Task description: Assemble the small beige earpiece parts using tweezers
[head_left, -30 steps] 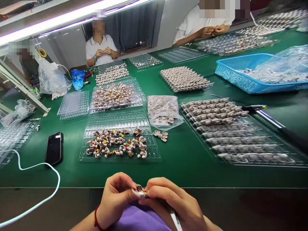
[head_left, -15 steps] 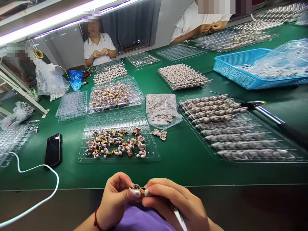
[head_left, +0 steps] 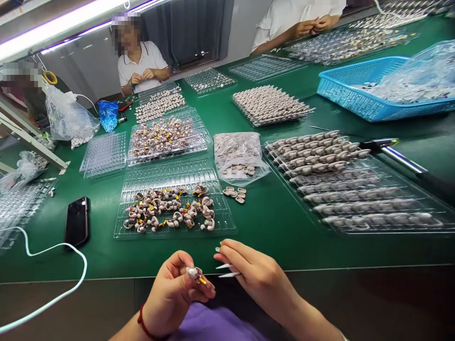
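Near the table's front edge, my left hand (head_left: pixel 174 286) pinches a small whitish earbud part (head_left: pixel 194 273) between thumb and fingers. A yellow strip sticks out from its lower right side. To the right, my right hand (head_left: pixel 256 274) is closed around a pair of tweezers (head_left: pixel 227 271), whose two pale tips point left, slightly apart. A small light spot shows at the right fingertips; whether it is a nail or a piece, I cannot make out. The two hands are apart. Beyond them lies a clear tray (head_left: pixel 223 222) with several loose earbud parts (head_left: pixel 174 208).
A black phone (head_left: pixel 77 221) and white cable (head_left: pixel 83 270) lie left. A bag of beige pieces (head_left: pixel 238 151), loose beige pieces (head_left: pixel 235 193) and trays of beige parts (head_left: pixel 320 154) stand ahead and right. A blue basket (head_left: pixel 355 102) is farther right. Co-workers (head_left: pixel 142 61) sit opposite.
My right hand has moved up and right, away from the earbud part, and the tweezers now point left. My left hand keeps the part, now turned with its yellow strip exposed.
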A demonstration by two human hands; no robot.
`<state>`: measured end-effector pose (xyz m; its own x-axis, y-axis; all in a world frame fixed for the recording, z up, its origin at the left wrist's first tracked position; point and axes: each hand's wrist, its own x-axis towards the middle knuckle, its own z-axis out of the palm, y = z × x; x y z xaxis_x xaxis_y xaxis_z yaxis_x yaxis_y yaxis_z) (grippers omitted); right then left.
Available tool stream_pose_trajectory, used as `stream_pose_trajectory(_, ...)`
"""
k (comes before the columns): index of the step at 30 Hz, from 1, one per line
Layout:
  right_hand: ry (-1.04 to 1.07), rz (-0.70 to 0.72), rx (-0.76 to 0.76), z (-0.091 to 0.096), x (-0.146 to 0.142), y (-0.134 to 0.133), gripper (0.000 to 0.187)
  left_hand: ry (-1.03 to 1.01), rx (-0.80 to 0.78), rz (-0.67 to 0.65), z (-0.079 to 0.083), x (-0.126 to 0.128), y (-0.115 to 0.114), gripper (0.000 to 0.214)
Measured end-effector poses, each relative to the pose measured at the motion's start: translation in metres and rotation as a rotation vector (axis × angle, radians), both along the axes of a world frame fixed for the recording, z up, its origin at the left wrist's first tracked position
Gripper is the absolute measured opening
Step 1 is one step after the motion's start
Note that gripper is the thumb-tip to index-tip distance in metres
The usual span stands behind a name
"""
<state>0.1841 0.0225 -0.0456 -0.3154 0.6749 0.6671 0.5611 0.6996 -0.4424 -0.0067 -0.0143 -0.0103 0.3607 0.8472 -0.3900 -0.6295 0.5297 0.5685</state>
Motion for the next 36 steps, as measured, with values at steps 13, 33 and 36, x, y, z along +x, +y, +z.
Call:
stream_pose_trajectory(13,0.003,-0.107,-0.117,-0.003,0.010,-0.006,0.020,0.065,0.020,0.027,-0.003,-0.001,-0.001,0.033)
stream_pose_trajectory(33,0.431,0.257,-0.397,0.016,-0.002,-0.045,0.029,0.273,0.040,-0.058,-0.008,0.005,-0.006,0.017)
stream_pose_trajectory(36,0.444,0.279,-0.410,0.017,-0.001,-0.046,0.030,0.276,0.037,-0.074,-0.007,0.005,-0.005,0.017)
